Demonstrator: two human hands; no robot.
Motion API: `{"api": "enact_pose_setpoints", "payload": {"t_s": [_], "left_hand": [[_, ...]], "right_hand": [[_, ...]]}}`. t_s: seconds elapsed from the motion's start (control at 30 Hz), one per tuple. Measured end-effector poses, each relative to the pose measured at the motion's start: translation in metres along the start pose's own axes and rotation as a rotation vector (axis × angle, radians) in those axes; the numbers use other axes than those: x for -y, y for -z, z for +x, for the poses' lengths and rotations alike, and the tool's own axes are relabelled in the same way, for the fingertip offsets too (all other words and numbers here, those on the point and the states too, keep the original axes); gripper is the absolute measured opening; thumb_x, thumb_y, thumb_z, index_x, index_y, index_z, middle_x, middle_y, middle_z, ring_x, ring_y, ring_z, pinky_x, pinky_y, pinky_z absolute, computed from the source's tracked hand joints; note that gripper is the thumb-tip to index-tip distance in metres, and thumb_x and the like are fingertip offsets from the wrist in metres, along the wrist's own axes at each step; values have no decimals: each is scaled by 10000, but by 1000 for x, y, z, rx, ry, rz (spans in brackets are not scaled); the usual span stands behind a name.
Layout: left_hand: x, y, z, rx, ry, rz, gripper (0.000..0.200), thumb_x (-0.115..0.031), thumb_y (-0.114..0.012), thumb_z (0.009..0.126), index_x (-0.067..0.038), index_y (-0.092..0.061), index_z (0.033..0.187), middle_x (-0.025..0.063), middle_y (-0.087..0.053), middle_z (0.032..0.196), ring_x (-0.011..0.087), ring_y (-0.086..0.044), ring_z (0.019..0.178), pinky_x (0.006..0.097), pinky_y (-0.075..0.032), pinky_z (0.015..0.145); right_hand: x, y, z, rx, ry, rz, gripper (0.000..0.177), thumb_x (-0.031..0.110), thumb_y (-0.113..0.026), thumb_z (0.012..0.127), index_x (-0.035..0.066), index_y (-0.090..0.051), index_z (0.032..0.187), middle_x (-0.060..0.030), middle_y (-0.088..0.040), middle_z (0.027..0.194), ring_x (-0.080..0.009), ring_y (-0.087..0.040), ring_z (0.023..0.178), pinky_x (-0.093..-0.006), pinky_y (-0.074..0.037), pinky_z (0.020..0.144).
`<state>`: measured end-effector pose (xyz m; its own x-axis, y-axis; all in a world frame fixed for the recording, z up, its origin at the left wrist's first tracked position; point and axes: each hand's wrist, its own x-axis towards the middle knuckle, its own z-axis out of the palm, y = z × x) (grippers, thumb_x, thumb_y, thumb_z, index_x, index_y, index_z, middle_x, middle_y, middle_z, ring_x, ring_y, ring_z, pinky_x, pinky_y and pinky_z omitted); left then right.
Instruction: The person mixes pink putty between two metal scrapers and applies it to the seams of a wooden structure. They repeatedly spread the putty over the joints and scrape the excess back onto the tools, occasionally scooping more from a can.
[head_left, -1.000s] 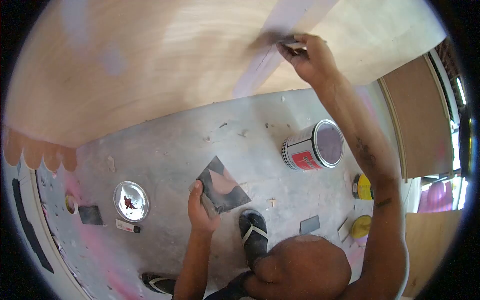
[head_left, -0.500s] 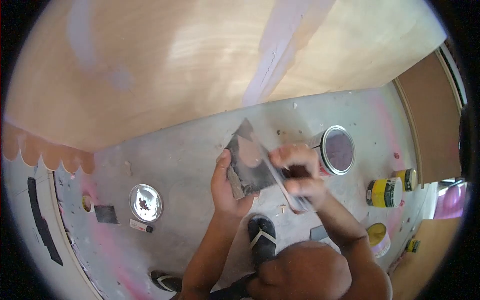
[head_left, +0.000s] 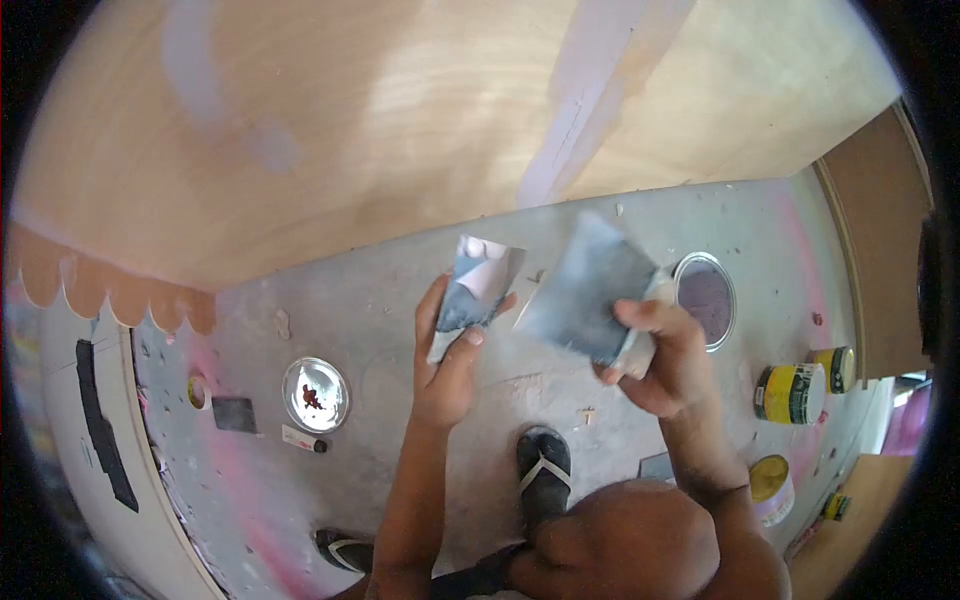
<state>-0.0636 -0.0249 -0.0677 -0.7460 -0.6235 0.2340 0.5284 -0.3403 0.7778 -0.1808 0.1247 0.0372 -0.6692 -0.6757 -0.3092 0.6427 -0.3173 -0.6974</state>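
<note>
Pinching a small metal sheet (head_left: 478, 282) in the left hand (head_left: 445, 372), a person clasps a wider scraper (head_left: 588, 290) in the right hand (head_left: 668, 368).

We take the open can (head_left: 705, 300) on the floor (head_left: 380, 330) as our mark. Behind it stands the plywood panel (head_left: 400, 130). Just left of it, our right grip (head_left: 665, 365) holds a scraper (head_left: 590, 290). Further left, our left grip (head_left: 445, 370) holds a plate (head_left: 478, 285). Far left lies a lid (head_left: 315, 395), and to the right stands a tin (head_left: 790, 393).
</note>
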Motion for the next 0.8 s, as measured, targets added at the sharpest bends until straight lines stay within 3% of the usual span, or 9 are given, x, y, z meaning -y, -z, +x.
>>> {"api": "enact_pose_setpoints", "payload": {"t_s": [0.07, 0.13, 0.17, 0.27, 0.33, 0.37, 0.53, 0.6, 0.8], "left_hand": [[-9, 0, 5, 19, -28, 139, 461, 37, -442, 896, 2, -421, 1355, 171, -419, 1373, 334, -456, 1265, 463, -373, 1075], [-18, 0, 14, 315, -290, 669, 516, 92, -448, 854, -30, -462, 1355, 191, -416, 1385, 355, -429, 1300, 435, -360, 1078], [-12, 0, 15, 326, -344, 632, 562, 125, -507, 789, -83, -542, 1310, 202, -436, 1372, 375, -428, 1303, 443, -373, 1068], [-20, 27, 16, 376, -378, 709, 612, 169, -519, 733, -116, -584, 1270, 199, -462, 1347, 372, -462, 1274, 438, -385, 1059], [-29, 54, 11, 658, -305, 1152, 586, 178, -517, 725, -115, -615, 1223, 209, -478, 1330, 371, -492, 1243, 435, -396, 1050], [-21, 63, 2, 660, -306, 1143, 586, 178, -517, 725, -115, -615, 1223, 209, -478, 1330, 371, -492, 1243, 435, -396, 1050], [10, 87, -51, -119, 87, 464, 559, 77, -454, 762, -44, -517, 1303, 165, -493, 1309, 322, -507, 1233, 420, -364, 1067], [26, 98, -72, -138, 150, 507, 572, 64, -439, 754, -26, -492, 1317, 157, -487, 1311, 311, -510, 1228, 420, -355, 1074], [36, 98, -89, -196, 366, 356, 602, 60, -422, 734, -12, -470, 1330, 151, -472, 1320, 328, -539, 1203, 424, -355, 1072]], "right_hand": [[-6, -1, 4, 47, -174, -51, 313, 122, -627, 851, 0, -548, 1128, -109, -649, 982, -216, -655, 776, -356, -528, 533], [-4, 1, 9, 46, -206, -43, 306, 126, -629, 848, -1, -553, 1116, -108, -649, 952, -208, -651, 752, -343, -518, 519], [-4, 3, 12, 51, -248, -38, 300, 130, -630, 845, -2, -557, 1104, -106, -649, 922, -200, -646, 729, -330, -508, 504], [-1, 28, 17, 133, -337, 15, 278, 135, -622, 841, -3, -567, 1077, -104, -645, 887, -189, -635, 684, -318, -488, 486], [-2, 38, 21, 126, -300, -2, 284, 136, -621, 839, 6, -565, 1085, -99, -644, 888, -182, -631, 678, -312, -480, 482], [-4, 44, 23, 117, -270, -17, 291, 137, -619, 836, 14, -563, 1094, -95, -643, 889, -175, -626, 672, -306, -472, 477], [-61, 96, 99, -143, -107, 71, 304, 155, -585, 879, 25, -530, 1149, -83, -627, 1002, -171, -628, 827, -305, -523, 599], [-89, 119, 141, -267, -30, 77, 265, 159, -580, 900, 68, -509, 1138, -65, -595, 1044, -193, -601, 928, -347, -524, 702], [-152, 163, 234, -423, 51, 143, 293, 92, -546, 901, 71, -467, 1182, -84, -572, 1084, -227, -604, 935, -383, -562, 715]]}}
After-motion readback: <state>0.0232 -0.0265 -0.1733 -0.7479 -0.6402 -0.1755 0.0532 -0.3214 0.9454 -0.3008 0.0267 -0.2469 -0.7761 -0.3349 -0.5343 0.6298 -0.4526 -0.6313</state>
